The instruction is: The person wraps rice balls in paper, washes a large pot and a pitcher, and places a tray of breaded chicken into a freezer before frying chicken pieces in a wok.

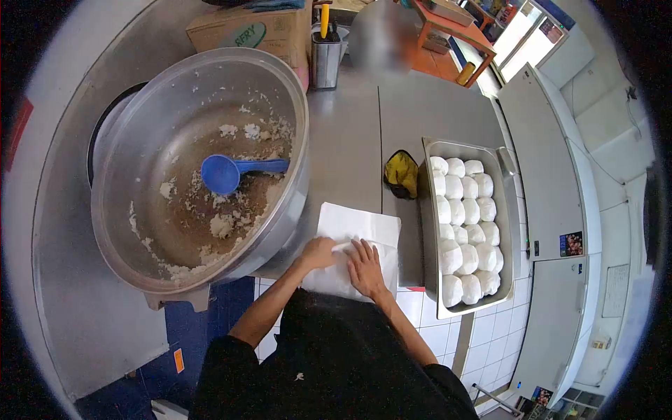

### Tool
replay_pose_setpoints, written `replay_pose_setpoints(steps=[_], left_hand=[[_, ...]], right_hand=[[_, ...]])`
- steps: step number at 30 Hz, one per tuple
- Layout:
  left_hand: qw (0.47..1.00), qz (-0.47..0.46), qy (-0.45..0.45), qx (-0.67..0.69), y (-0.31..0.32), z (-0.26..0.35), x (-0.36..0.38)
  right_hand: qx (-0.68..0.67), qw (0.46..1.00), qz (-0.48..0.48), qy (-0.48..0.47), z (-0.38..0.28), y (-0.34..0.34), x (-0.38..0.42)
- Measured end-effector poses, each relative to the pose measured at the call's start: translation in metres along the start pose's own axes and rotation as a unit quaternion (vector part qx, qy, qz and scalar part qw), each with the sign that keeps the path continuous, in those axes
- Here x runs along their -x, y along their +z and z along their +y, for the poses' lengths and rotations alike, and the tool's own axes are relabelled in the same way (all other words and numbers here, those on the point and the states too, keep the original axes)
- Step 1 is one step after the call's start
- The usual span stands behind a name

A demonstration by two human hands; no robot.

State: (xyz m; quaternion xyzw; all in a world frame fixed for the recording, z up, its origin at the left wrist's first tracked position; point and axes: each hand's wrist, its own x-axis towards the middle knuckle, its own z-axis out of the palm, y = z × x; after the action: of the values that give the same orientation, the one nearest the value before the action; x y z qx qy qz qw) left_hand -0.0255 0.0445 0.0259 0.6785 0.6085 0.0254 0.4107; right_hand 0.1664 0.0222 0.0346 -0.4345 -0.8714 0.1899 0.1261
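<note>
White paper sheets (360,218) lie at the near edge of the metal table in front of my body. My left hand (320,253) is closed at the left side of the top sheet, its fingers pinching what looks like a fold of the paper. My right hand (366,269) rests on the same sheet with fingers stretched out and slightly spread. To the left stands a big metal pot (297,119) with rice remnants stuck to its bottom and wall. A blue scoop (221,175) lies inside it. On the right, a steel pan (509,231) holds rows of white rounded bundles (470,208).
A yellow and black pouch-like item (401,173) sits between the paper and the pan. At the back are a cardboard box (280,38) and a metal holder (325,64) with a yellow-handled utensil. White refrigerator-like cabinets (542,161) line the right side.
</note>
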Motion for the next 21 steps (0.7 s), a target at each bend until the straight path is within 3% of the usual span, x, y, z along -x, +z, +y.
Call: replay_pose_setpoints(steps=[1, 2, 3, 7, 9, 10, 12, 13, 14, 17, 19, 20, 21], left_hand=[[1.000, 0.000, -0.002, 0.001, 0.008, -0.012, -0.006], [0.981, -0.022, -0.076, 0.178, 0.019, -0.029, -0.015], [0.925, -0.043, -0.146, 0.348, 0.028, -0.039, -0.021], [0.914, -0.037, -0.110, 0.389, 0.036, 0.001, 0.043], [0.745, -0.130, -0.115, 0.644, 0.031, 0.023, 0.059], [0.744, -0.127, -0.117, 0.645, 0.042, 0.013, 0.051], [0.568, -0.049, -0.076, 0.818, 0.064, -0.006, 0.027], [0.507, -0.008, -0.103, 0.856, 0.069, -0.009, 0.021], [0.502, -0.004, -0.101, 0.859, 0.074, -0.010, 0.015], [0.488, 0.056, -0.031, 0.871, 0.056, 0.008, 0.018], [0.771, 0.100, 0.023, 0.629, 0.044, 0.016, 0.018], [0.768, 0.102, 0.024, 0.632, 0.036, 0.023, 0.019], [0.882, 0.170, 0.105, 0.427, 0.016, 0.036, 0.026]], right_hand=[[-0.020, 1.000, 0.008, 0.009, -0.002, -0.002, 0.002], [-0.022, 1.000, 0.009, 0.011, -0.003, -0.001, 0.003], [-0.029, 0.999, 0.013, 0.015, -0.001, 0.001, 0.004], [-0.029, 0.999, 0.003, 0.021, -0.001, 0.001, 0.005], [-0.025, 0.999, -0.022, 0.013, -0.002, -0.004, 0.005], [-0.016, 0.999, -0.045, 0.006, -0.002, -0.006, 0.005], [-0.022, 0.999, -0.037, -0.013, -0.009, -0.011, 0.009], [-0.026, 0.999, -0.027, -0.031, -0.012, -0.014, 0.013], [-0.025, 0.998, -0.032, -0.037, -0.017, -0.018, 0.017], [-0.058, 0.990, 0.094, 0.088, -0.030, -0.025, 0.029], [-0.064, 0.988, 0.069, 0.119, -0.021, -0.020, 0.041], [-0.071, 0.985, 0.046, 0.152, -0.014, -0.017, 0.045], [-0.093, 0.983, 0.095, 0.127, -0.007, -0.015, 0.048]])
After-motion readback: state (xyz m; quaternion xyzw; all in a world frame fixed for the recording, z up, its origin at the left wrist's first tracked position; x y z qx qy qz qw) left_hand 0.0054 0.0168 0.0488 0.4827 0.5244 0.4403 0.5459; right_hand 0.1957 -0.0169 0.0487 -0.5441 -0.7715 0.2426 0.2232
